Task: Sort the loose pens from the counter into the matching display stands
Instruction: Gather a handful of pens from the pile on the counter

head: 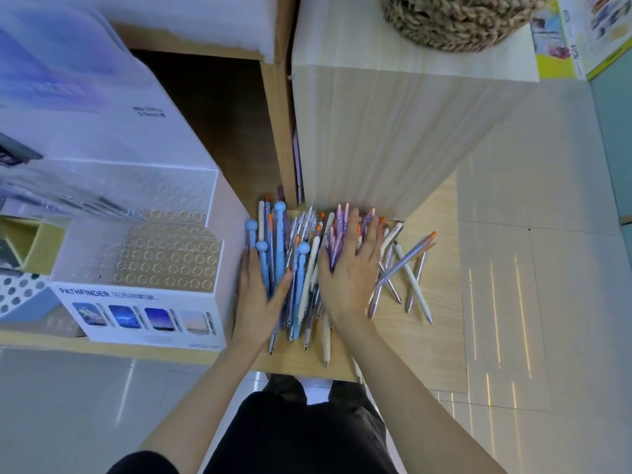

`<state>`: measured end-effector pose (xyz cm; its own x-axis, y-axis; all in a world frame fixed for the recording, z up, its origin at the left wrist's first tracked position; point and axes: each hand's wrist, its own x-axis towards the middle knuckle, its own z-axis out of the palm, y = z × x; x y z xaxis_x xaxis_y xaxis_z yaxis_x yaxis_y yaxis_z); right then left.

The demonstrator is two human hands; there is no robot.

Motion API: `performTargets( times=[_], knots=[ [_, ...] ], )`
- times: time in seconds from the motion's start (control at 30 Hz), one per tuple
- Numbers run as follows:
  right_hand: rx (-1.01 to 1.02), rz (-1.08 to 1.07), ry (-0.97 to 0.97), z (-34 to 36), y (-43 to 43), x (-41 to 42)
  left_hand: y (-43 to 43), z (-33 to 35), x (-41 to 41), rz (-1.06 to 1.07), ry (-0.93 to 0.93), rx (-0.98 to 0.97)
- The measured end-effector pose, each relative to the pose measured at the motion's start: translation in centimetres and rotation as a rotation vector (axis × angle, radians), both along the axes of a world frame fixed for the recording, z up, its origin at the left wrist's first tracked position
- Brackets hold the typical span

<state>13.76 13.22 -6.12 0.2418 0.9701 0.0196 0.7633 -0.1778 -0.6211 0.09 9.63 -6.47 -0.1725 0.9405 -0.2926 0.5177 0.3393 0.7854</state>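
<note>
I am looking down at the pens (307, 241), which are lying in a loose heap on the counter (434, 302), between the stand (143, 295) on the left and a pale wooden box (376, 138) behind. My left hand (256, 302) is lying flat on the blue pens (279, 234) with the ball tops, fingers straight and thumb spread, gripping nothing. My right hand (349, 278) is spread wide and pressing down on the purple pens (342, 220), also holding nothing. A few white pens (415, 285) are lying crossed just right of it, apart from the heap.

I am judging these as light, stiff and smooth: they are likely rolling and sliding under a flat palm, and a bundle will probably be fanning out if squeezed loosely. I am thinking the best hold is a pinch around the mid-barrel, one colour at a time, tips all pointing one way, so each is dropping cleanly into a hole (167, 265) in the stand. The ball tops look bulkier, so I am planning on keeping those uppermost.
</note>
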Motion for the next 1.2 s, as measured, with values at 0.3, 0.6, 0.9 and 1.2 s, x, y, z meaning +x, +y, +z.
performTargets(
  times=[0.3,0.6,0.9,1.2],
  knots=[
    [-0.081,0.141,0.373,0.0,0.1,3.1,1.5,0.9,4.2,-0.264,0.347,0.194],
    [-0.154,-0.447,0.254,-0.9,-4.5,11.7,0.5,-0.6,4.2,-0.383,0.557,0.106],
    [-0.158,-0.220,0.333,-2.1,-2.9,9.7,1.6,-0.8,5.5,-0.258,0.613,0.017],
    [-0.217,-0.156,0.402,-1.8,-3.2,9.6,2.6,-0.2,6.4,-0.251,0.593,0.013]
  ],
)
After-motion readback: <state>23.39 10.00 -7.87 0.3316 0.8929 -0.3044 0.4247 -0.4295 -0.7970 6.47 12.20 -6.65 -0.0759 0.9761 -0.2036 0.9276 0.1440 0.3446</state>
